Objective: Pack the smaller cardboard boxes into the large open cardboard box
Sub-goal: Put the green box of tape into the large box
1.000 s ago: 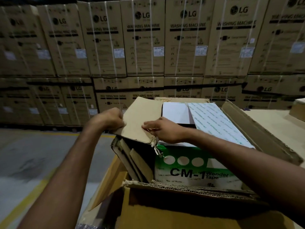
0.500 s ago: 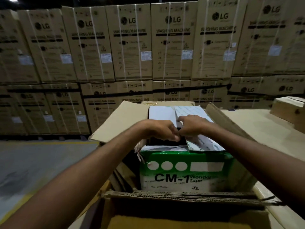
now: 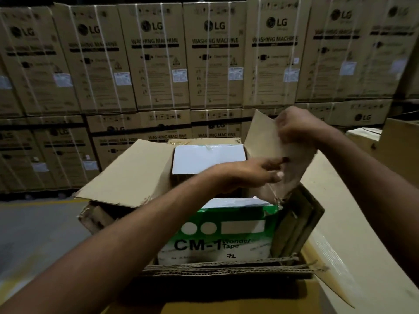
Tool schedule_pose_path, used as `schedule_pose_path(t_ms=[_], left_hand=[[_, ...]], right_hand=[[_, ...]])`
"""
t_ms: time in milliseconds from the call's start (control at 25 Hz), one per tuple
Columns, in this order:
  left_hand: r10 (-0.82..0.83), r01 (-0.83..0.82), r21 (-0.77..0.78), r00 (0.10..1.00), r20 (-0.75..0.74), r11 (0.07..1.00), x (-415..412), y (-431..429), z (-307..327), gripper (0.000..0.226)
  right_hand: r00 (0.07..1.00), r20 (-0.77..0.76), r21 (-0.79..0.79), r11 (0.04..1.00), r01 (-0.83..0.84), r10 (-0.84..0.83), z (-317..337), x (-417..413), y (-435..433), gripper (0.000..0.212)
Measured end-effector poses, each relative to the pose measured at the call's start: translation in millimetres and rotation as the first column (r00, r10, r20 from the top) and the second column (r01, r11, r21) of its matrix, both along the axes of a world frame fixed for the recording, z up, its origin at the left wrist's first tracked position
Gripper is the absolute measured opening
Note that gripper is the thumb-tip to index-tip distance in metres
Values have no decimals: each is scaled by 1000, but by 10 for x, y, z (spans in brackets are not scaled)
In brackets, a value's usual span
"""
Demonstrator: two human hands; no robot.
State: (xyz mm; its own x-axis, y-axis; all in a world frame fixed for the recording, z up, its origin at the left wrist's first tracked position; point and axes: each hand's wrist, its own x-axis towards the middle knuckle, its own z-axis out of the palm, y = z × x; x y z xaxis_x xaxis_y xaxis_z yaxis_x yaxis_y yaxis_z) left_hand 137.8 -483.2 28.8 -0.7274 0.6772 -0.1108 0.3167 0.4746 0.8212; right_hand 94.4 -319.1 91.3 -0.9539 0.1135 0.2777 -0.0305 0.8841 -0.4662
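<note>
Brown flap [image 3: 267, 141] is bending between my right hand [image 3: 297, 125], curling round its top, and my left hand [image 3: 256, 175], pinching its edge, so I am easing it outward evenly to avoid tearing.

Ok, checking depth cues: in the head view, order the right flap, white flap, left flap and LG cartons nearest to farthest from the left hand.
From the left hand:
1. right flap, in its fingers, right side.
2. white flap, just behind the wrist.
3. left flap, opened out left.
4. LG cartons, stacked along the back.
</note>
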Motion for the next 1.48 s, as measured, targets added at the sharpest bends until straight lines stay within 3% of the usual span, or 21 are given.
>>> schedule_pose_path(t_ms=[120,240,320,400,440,560,680,840,920,1040,1160,1240,1280,1360,1400,1480], left_hand=[[-107,97,-169,993,-55,981,38,244,-180,57],[-189,146,-320,976,-110,936,71,317,-252,55],[-130,98,-223,983,-129,970,17,167,-175,46],[-12,-31,-206,978,-206,978,-144,-153,-101,34],[31,-101,-283,970,-242,954,-241,-349,-86,34],[79,-176,-617,980,-181,767,-394,-886,-225,40],[147,-158,-742,986,-81,652,-452,-1202,-408,46],[290,-230,-747,956,-52,624,-431,-1360,-488,61],[291,-298,-707,947,-135,642,-399,-1377,-452,51],[293,-473,-544,875,-386,693,-377,-1419,-204,37],[392,-605,-276,736,-552,746,-245,-1483,246,33],[452,-607,-139,707,-544,783,-57,-1521,611,27],[435,-557,-152,767,-472,816,61,-1543,782,25],[267,-331,-335,937,-224,882,303,-1555,961,25],[154,-181,-442,983,-96,879,388,-1534,923,28],[-13,70,-599,995,99,798,453,-1456,666,33]], right_hand=[[983,126,259,961,95,-131,-310,33,327,21],[948,289,330,944,31,-132,-614,-5,470,31],[984,163,329,944,13,-70,-654,-31,392,37],[994,26,378,919,-107,105,-672,-43,182,43],[974,45,379,898,-221,221,-695,-55,63,42],[814,352,163,827,-539,462,-871,-92,-286,35],[658,608,99,780,-617,444,-1050,-158,-499,46],[597,715,74,810,-582,364,-1186,-236,-626,48],[618,689,43,830,-557,379,-1169,-257,-673,44],[796,424,120,845,-522,432,-924,-270,-646,30],[841,182,-100,861,-499,509,-435,-116,-509,20],[761,181,-261,776,-574,623,-45,130,-355,23],[681,242,-325,719,-615,691,100,258,-294,29],[440,405,-432,592,-681,802,241,471,-240,47],[308,493,-440,539,-719,814,187,526,-256,46],[155,657,-340,474,-812,738,-82,596,-362,32]])
